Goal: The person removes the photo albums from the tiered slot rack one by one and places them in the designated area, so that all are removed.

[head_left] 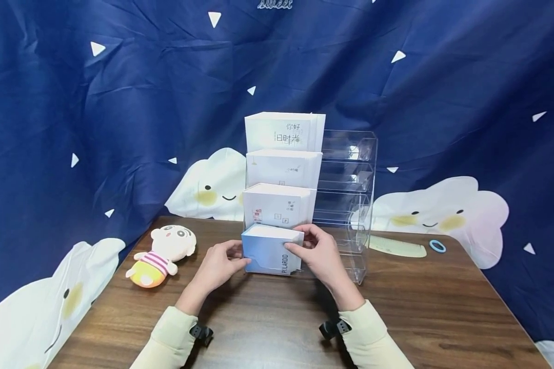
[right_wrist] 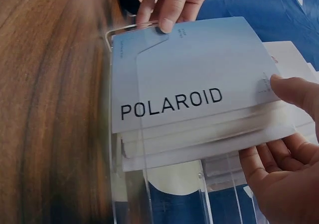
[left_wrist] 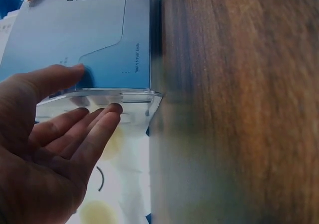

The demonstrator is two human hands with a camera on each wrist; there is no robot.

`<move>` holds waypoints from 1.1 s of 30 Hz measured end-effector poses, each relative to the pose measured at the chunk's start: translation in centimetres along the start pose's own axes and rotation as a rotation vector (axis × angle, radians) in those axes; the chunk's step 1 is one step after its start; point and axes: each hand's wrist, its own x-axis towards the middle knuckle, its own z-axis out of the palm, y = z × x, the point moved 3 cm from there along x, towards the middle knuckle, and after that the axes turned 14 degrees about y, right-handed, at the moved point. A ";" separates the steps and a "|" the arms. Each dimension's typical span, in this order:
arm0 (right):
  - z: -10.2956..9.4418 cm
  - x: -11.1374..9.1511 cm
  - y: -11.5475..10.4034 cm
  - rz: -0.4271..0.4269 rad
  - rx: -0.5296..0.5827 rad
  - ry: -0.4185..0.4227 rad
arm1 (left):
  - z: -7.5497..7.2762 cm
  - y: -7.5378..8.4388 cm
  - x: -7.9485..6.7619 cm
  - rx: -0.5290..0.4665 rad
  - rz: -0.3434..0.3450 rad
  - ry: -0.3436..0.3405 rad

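Observation:
A blue-and-white photo album (head_left: pixel 270 251) marked POLAROID stands in the lowest front tier of a clear acrylic rack (head_left: pixel 346 205). My right hand (head_left: pixel 320 253) pinches its right edge, thumb on the front cover and fingers at the back cover, as the right wrist view (right_wrist: pixel 289 159) shows. At the album's lower left corner, my left hand (head_left: pixel 221 264) rests its thumb on the blue cover. The left hand's other fingers (left_wrist: pixel 99 134) lie extended along the rack's clear side wall. Behind rise white albums (head_left: pixel 281 205) in the left column, one per higher tier.
The rack's right column of clear tiers holds nothing visible. A plush doll (head_left: pixel 163 256) lies on the wooden table (head_left: pixel 277 323) at left. To the right are a pale comb (head_left: pixel 397 246) and a blue ring (head_left: pixel 437 246). A dark blue curtain (head_left: pixel 166 77) hangs behind.

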 end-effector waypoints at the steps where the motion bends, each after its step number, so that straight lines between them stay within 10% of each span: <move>1: 0.1 0.0 0.0 -0.008 -0.005 0.005 | 0.0 0.0 0.0 0.000 0.002 0.000; 33: 0.6 -0.2 -0.2 -0.056 -0.013 0.047 | -0.2 -0.6 0.2 -0.007 0.000 -0.034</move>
